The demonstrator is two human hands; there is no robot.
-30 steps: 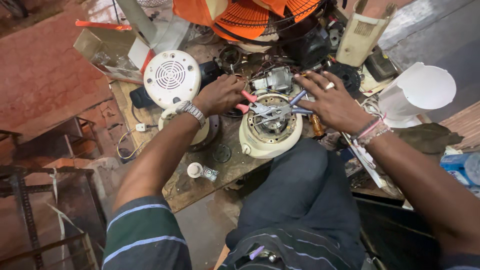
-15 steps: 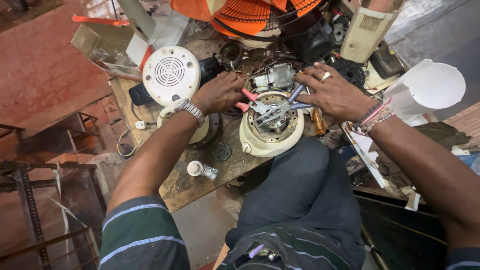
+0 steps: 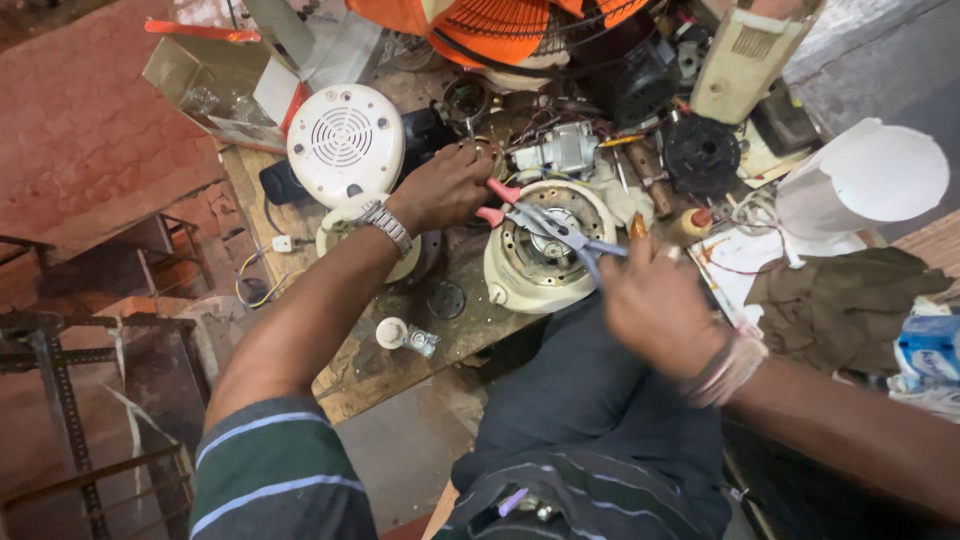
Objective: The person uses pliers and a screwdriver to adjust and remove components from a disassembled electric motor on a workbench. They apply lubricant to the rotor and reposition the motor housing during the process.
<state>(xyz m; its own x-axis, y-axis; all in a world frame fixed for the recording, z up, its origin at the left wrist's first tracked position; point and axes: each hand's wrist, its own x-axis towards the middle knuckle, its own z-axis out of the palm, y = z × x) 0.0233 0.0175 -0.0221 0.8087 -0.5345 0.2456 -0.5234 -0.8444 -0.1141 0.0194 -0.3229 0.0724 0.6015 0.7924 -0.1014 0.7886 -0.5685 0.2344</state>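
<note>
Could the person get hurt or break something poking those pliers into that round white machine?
Maybe. The left hand holds the pliers over the open motor base, and the right hand is blurred beside the tips, so a slip might pinch a finger. The base sits at the bench edge by the knee, so a hard tug might tip it off. Loose wires lie close and could snag.

The right hand [image 3: 655,305] is motion-blurred, so its grip cannot be told. It hides the plier tips [image 3: 590,252]. The orange fan [image 3: 500,25] is cut off by the top edge. The left hand [image 3: 445,185] covers the red handle ends.
</note>
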